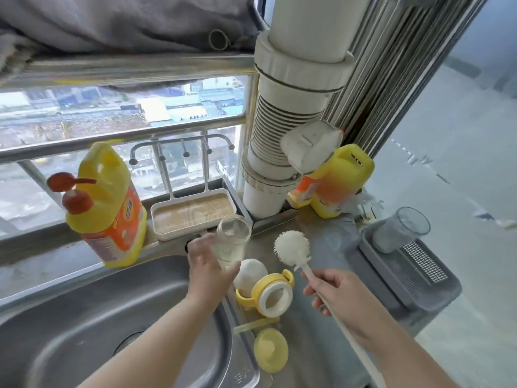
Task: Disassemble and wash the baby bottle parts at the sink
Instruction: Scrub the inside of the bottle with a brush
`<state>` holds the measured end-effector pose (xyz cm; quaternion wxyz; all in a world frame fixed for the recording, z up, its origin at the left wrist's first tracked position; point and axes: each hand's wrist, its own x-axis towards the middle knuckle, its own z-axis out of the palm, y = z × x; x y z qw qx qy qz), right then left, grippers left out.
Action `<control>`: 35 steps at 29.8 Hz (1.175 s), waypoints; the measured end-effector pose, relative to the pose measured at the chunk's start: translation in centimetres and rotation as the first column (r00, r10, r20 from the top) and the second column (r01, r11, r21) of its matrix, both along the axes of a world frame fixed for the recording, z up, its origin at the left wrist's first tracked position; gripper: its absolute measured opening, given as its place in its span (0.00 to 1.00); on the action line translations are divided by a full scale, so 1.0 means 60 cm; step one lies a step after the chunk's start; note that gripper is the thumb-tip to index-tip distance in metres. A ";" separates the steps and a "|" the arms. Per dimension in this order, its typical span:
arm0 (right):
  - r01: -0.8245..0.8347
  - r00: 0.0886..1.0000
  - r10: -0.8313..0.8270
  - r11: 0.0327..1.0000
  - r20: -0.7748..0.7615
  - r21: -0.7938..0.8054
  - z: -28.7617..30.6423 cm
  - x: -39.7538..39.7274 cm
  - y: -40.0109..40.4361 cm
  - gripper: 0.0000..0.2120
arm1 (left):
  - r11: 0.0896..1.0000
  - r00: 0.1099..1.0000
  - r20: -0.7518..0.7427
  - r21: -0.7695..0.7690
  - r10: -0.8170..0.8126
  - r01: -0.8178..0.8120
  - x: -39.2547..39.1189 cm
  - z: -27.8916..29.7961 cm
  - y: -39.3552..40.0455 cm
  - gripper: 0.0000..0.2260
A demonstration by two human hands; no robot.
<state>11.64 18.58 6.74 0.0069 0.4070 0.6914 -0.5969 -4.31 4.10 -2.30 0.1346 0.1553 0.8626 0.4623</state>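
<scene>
steel counter [313,326] beside sink, yellow collar ring [272,295], yellow cap [270,350], grey drainer tray [414,278], detergent bottle [107,208]

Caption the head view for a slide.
Left hand holds the bottle; right hand grips the brush beside the sink.

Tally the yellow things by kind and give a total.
Detergent jugs: 2
Handled bottle collar: 1
Round cap: 1
Straw piece: 1
Total: 5

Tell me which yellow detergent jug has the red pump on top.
The yellow jug on the left, by the window rail, has the red pump. The other yellow jug, behind the white pipe, shows none.
</scene>
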 end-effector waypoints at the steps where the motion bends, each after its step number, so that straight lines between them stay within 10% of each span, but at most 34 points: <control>1: -0.015 1.000 0.015 1.000 0.002 0.001 -0.002 -0.004 0.000 0.06 | 1.000 0.999 0.045 0.007 0.005 -0.006 -0.011 0.001 0.004 0.38; 9: -0.048 0.999 0.048 0.996 -0.013 -0.070 -0.022 -0.050 0.002 0.10 | 0.990 0.978 0.195 -0.105 -0.077 0.099 -0.084 -0.029 0.058 0.42; 19: -0.299 0.954 0.299 0.954 -0.011 0.029 -0.006 -0.119 -0.029 0.11 | 0.985 0.987 0.030 0.068 -0.160 0.158 -0.084 0.004 -0.055 0.40; 22: -0.546 0.833 0.537 0.763 0.132 0.346 0.020 -0.155 -0.049 0.13 | 0.987 0.986 -0.037 -0.019 -0.160 0.159 -0.088 0.027 -0.124 0.39; 28: -0.753 0.457 0.677 -0.050 0.577 0.656 0.058 -0.234 -0.134 0.09 | 0.958 0.962 -0.131 -0.193 -0.239 0.211 -0.068 0.078 -0.219 0.38; 35: -0.723 0.399 0.656 -0.204 0.640 0.660 0.078 -0.248 -0.227 0.07 | 0.933 0.961 -0.174 -0.329 -0.215 0.149 -0.024 0.122 -0.287 0.43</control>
